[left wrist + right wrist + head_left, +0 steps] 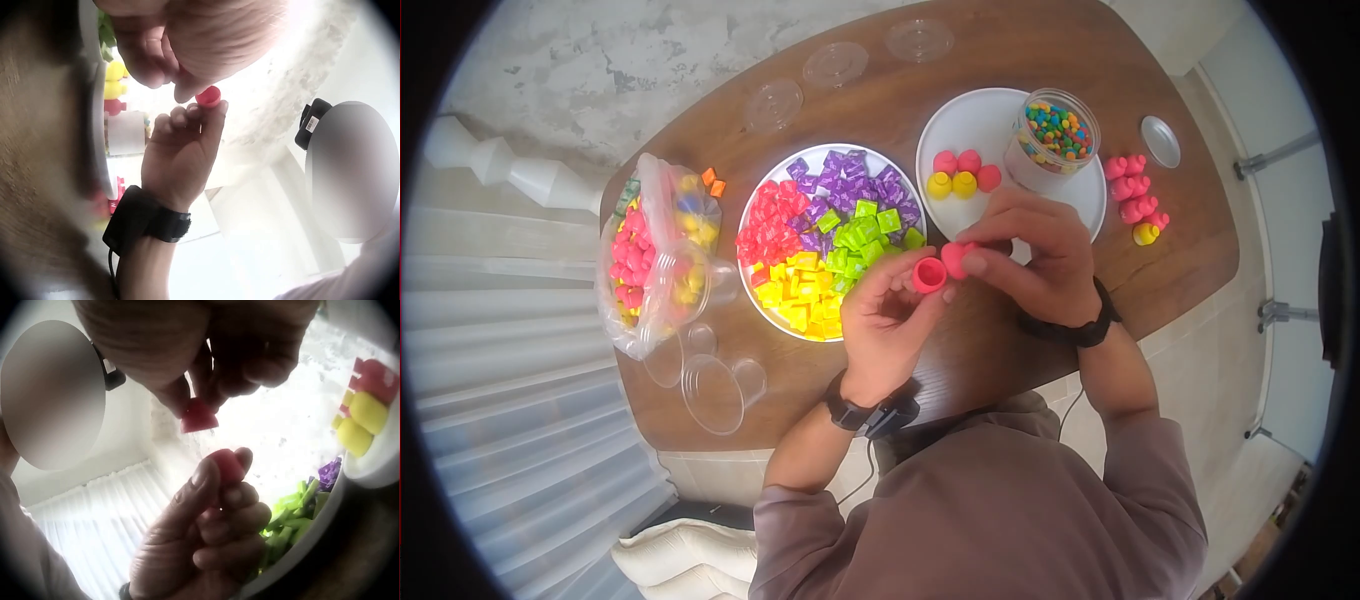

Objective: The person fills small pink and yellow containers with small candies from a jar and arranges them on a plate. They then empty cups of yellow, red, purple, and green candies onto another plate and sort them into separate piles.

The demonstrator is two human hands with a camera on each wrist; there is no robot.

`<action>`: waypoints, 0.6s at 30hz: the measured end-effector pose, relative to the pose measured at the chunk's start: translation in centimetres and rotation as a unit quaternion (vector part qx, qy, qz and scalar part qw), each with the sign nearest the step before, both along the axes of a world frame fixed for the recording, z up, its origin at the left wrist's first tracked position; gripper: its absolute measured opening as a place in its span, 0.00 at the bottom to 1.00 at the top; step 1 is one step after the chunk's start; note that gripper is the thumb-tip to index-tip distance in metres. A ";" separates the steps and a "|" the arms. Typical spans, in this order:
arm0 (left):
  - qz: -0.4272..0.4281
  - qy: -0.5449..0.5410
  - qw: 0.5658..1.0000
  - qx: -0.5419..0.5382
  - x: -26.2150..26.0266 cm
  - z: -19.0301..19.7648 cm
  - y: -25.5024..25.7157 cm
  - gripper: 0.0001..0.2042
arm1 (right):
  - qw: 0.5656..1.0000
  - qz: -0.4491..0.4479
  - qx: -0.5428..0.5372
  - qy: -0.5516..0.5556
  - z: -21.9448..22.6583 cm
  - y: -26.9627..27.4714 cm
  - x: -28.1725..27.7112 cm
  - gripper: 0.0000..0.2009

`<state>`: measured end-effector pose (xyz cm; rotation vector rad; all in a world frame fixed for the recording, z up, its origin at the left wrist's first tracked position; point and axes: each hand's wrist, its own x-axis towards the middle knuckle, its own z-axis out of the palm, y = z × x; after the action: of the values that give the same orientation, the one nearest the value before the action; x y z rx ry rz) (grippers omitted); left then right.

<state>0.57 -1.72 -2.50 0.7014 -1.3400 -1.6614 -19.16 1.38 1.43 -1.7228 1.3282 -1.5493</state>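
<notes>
Two halves of a pink capsule are held apart above the table. My left hand (892, 318) pinches the hollow pink cup (929, 275) between thumb and fingers, its opening facing up in the head view. Close beside it, my right hand (1045, 255) pinches the other pink piece (956, 260) by thumb and fingertips. In the right wrist view the dome-shaped piece (199, 416) hangs from the right fingertips, over the rounded piece (227, 466) in the left hand. Whether anything lies inside the cup, I cannot tell.
A white plate (930, 150) bears pink and yellow capsules and a jar (1055, 135) of colourful candies. Another plate (745, 262) holds wrapped sweets in four-colour piles. Pink figures (1135, 187) stand at right, a filled plastic bag (635, 260) at left, with clear cups (712, 393) and lids (836, 64) around.
</notes>
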 end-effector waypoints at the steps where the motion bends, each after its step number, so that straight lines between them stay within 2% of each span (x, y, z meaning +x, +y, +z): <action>1: -0.013 0.003 1.000 0.007 0.0 -0.1 0.0 0.21 | 0.999 0.032 0.000 0.017 0.0 -0.1 0.2 0.06; 2: -0.026 0.006 1.000 0.015 0.0 -0.2 0.1 0.21 | 0.997 0.063 0.000 0.034 0.0 -0.2 0.3 0.06; 9: -0.017 0.008 1.000 -0.001 0.0 -0.6 0.1 0.21 | 0.994 0.097 0.045 0.033 -0.4 -0.3 0.4 0.06; 11: -0.004 -0.045 0.993 -0.106 0.3 -0.7 -0.1 0.21 | 0.990 0.124 0.062 -0.007 -0.3 -0.2 0.2 0.07; 14: -0.014 -0.084 0.992 -0.092 0.4 0.4 0.1 0.20 | 0.987 0.154 0.044 -0.021 -0.5 -0.3 0.0 0.07; 18: -0.006 -0.079 0.993 -0.086 0.2 0.4 0.1 0.17 | 0.985 0.160 0.063 -0.022 -0.5 -0.3 -0.1 0.09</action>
<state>0.78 -1.66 -2.05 0.7348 -1.5807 -1.5034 -19.25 1.09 0.98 -1.7145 1.0414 -1.2868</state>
